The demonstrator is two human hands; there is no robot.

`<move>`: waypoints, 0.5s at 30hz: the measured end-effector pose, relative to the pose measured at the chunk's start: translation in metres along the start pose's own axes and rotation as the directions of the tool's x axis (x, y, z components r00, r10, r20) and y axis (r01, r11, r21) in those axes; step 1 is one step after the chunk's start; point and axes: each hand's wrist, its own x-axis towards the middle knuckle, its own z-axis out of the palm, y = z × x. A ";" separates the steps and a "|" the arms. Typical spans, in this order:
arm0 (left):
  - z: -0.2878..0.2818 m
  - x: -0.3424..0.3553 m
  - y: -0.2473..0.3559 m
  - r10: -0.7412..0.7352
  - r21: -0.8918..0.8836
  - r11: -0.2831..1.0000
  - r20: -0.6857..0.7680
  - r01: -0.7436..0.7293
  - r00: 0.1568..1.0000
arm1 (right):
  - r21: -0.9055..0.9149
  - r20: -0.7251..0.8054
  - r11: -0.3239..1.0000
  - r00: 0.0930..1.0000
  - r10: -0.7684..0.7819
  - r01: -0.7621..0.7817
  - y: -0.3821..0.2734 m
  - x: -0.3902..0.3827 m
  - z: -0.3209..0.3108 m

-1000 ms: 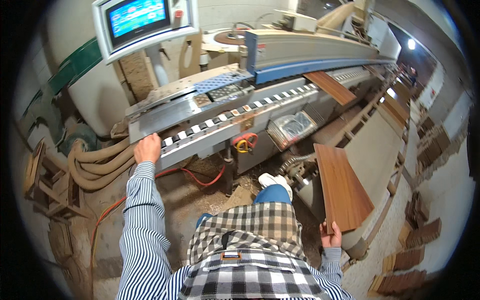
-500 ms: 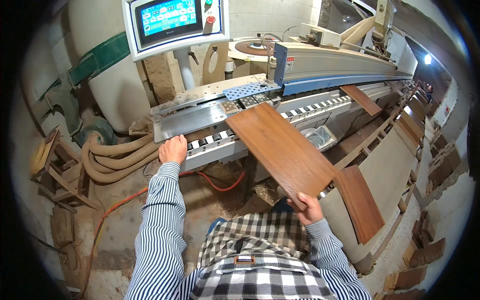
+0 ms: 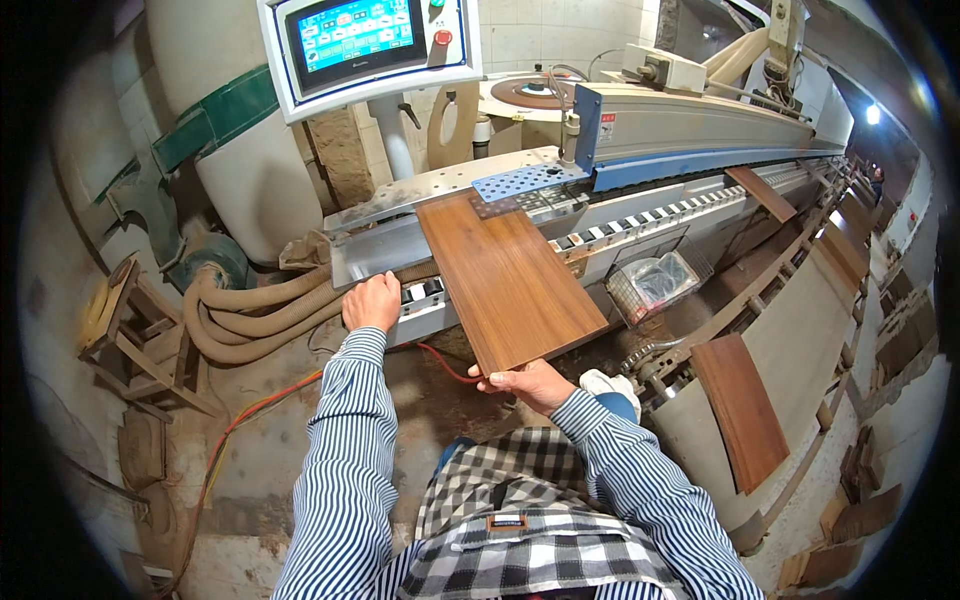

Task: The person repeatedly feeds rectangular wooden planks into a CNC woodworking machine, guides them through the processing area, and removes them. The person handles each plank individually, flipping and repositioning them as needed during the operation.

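A brown wood-grain board point(image 3: 510, 285) slopes from the machine's infeed toward me. Its far end lies on the machine, against the blue perforated plate point(image 3: 530, 183). My right hand point(image 3: 532, 384) is closed on the board's near edge, thumb on top. At the end of the roller rail point(image 3: 420, 320), my left hand point(image 3: 372, 302) is curled over the corner, its fingertips partly hidden. A second brown board point(image 3: 742, 410) lies on the grey conveyor belt point(image 3: 690, 430) to my right. Farther along the machine, another board point(image 3: 760, 193) sticks out from under the blue-edged beam point(image 3: 710, 165).
A control panel with a lit screen point(image 3: 355, 40) stands at the upper left. Ribbed hoses point(image 3: 250, 330) and a wooden stool point(image 3: 140, 340) are on the left floor, near a red cable point(image 3: 260, 405). A wire basket point(image 3: 655, 280) hangs from the machine's side.
The board in my right hand has swung left, its far end now on the machine's infeed. My right hand has moved left and forward. The left hand keeps its place on the rail.
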 end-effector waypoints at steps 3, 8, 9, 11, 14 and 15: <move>0.000 0.000 -0.001 -0.012 0.003 1.000 0.007 0.012 1.000 | -0.060 -0.012 0.997 0.999 -0.044 0.043 0.004 0.002 0.000; -0.003 0.000 0.003 -0.030 0.004 1.000 0.032 0.030 0.999 | -0.189 -0.063 0.975 0.989 -0.134 0.120 0.009 -0.003 -0.005; -0.003 0.000 0.002 -0.031 0.003 1.000 0.032 0.031 0.999 | -0.185 -0.088 0.973 0.984 -0.153 0.135 0.010 -0.005 -0.006; -0.002 0.000 0.001 -0.030 0.000 1.000 0.037 0.030 0.999 | -0.179 -0.138 0.970 0.972 -0.192 0.166 0.013 -0.007 -0.008; -0.004 -0.001 0.003 -0.027 0.000 1.000 0.044 0.027 0.999 | -0.179 -0.195 0.968 0.958 -0.208 0.173 0.015 -0.010 -0.019; -0.004 -0.001 0.002 -0.025 0.001 1.000 0.050 0.025 0.998 | -0.200 -0.220 0.967 0.954 -0.203 0.159 0.010 -0.014 -0.020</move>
